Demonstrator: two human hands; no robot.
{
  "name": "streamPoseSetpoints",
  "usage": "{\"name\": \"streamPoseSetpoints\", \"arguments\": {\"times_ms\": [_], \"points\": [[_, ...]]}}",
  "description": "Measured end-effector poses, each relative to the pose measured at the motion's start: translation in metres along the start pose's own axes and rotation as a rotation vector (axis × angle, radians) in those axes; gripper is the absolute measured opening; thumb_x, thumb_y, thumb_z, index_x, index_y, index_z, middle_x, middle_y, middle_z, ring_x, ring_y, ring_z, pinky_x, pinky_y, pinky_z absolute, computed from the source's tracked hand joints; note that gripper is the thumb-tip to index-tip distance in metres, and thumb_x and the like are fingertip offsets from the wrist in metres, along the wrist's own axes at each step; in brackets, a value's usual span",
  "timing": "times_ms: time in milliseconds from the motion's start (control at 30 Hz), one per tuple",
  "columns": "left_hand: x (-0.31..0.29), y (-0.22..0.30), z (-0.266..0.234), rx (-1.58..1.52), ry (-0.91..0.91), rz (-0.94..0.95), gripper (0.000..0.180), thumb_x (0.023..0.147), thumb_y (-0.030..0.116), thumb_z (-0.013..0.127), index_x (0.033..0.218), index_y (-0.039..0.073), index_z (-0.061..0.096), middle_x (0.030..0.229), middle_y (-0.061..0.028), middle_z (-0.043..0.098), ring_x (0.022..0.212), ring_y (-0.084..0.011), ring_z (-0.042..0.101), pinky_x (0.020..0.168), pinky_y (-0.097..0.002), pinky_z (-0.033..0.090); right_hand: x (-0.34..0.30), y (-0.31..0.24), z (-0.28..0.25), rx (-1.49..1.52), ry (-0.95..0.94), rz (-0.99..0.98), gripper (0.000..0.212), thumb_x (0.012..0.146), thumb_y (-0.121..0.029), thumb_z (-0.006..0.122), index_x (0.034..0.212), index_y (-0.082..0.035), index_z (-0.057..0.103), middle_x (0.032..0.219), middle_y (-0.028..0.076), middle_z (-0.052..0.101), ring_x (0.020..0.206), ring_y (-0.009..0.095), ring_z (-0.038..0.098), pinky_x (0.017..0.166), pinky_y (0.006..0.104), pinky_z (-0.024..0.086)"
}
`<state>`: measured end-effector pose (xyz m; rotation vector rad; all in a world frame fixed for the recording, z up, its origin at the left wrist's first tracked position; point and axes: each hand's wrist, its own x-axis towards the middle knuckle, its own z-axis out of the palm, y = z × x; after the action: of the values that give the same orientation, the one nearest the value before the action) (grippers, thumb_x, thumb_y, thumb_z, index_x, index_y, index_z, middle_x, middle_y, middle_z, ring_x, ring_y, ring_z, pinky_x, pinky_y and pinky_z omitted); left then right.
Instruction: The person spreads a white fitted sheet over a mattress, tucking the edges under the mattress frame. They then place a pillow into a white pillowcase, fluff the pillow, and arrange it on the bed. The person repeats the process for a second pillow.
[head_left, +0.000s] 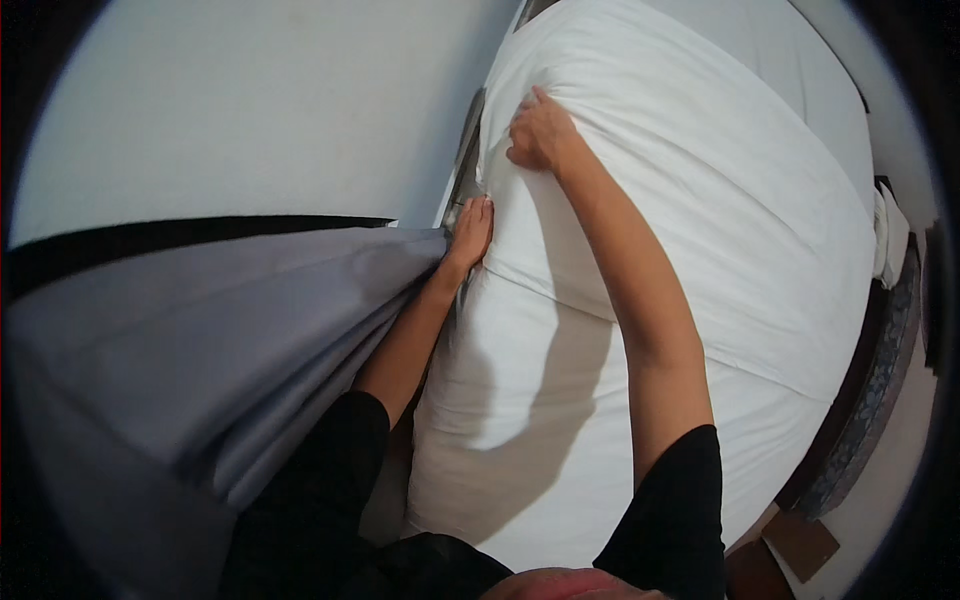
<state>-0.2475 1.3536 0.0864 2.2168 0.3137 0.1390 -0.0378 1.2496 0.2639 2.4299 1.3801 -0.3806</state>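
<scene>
A white duvet [700, 180] covers the bed and hangs over its left side. At that edge, my left hand [470, 232] is closed on the border of the cover, its fingertips against the white cloth. Farther up the same side, my right hand [540, 132] lies on the duvet with its fingers curled into the fabric. Creases spread from around those fingers. Part of each hand's grip is hidden by the hand itself.
A grey curtain [230, 320] hangs close on the left, touching my left forearm, beside a pale wall [270, 110]. On the right stand a dark headboard with a patterned panel [865, 410], a white pillow [890, 235] and a brown piece [802, 545] on the floor.
</scene>
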Motion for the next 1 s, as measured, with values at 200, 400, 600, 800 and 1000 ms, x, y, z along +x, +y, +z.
{"name": "streamPoseSetpoints", "arguments": {"times_ms": [200,400,600,800,1000], "points": [[0.009,0.065,-0.037,0.183,0.026,-0.001,0.028,0.11,0.019,0.041,0.114,-0.004,0.058,0.113,-0.0256,0.061,0.112,-0.0455,0.056,0.099,-0.0484,0.045,0.032,0.015,0.019,-0.062,0.071,0.072,0.038,0.095,-0.032,0.053,0.117,-0.014,0.078,0.127,0.009,0.073,0.129,0.025,0.062,0.122,0.0512,0.027],[0.067,0.016,0.031,-0.18,0.02,-0.056,0.054,0.111,0.029,0.038,0.153,-0.004,0.038,0.156,-0.028,0.04,0.144,-0.0441,0.039,0.12,-0.0451,0.032,0.037,-0.002,0.001,-0.041,-0.066,0.036,0.029,0.094,-0.028,0.059,0.113,-0.017,0.079,0.116,0.008,0.077,0.115,0.023,0.07,0.113,0.0505,0.037],[0.077,0.046,0.018,-0.35,-0.075,-0.193,0.066,0.111,0.04,0.029,0.158,-0.007,0.029,0.163,-0.0298,0.029,0.154,-0.0428,0.025,0.126,-0.0428,0.02,0.045,0.005,0.004,0.346,0.623,0.096,0.009,0.088,-0.019,0.068,0.083,-0.013,0.072,0.083,0.005,0.074,0.087,0.025,0.071,0.091,0.0404,0.048],[0.078,0.039,0.011,-0.359,-0.079,-0.225,0.069,0.111,0.043,0.029,0.159,-0.007,0.029,0.164,-0.027,0.03,0.155,-0.0393,0.023,0.127,-0.0387,0.018,0.037,0.017,0.002,0.808,1.385,0.427,0.017,0.082,-0.012,0.069,0.069,-0.009,0.059,0.066,0.005,0.061,0.068,0.026,0.06,0.075,0.0416,0.043],[0.073,-0.031,0.055,-0.088,0.077,-0.051,0.065,0.113,0.042,0.032,0.157,-0.005,0.032,0.162,-0.0268,0.031,0.151,-0.0417,0.031,0.123,-0.042,0.028,0.033,0.012,-0.007,0.911,1.293,0.367,0.02,0.081,-0.011,0.069,0.065,-0.011,0.057,0.064,0.003,0.058,0.067,0.024,0.058,0.078,0.0397,0.042]]}}
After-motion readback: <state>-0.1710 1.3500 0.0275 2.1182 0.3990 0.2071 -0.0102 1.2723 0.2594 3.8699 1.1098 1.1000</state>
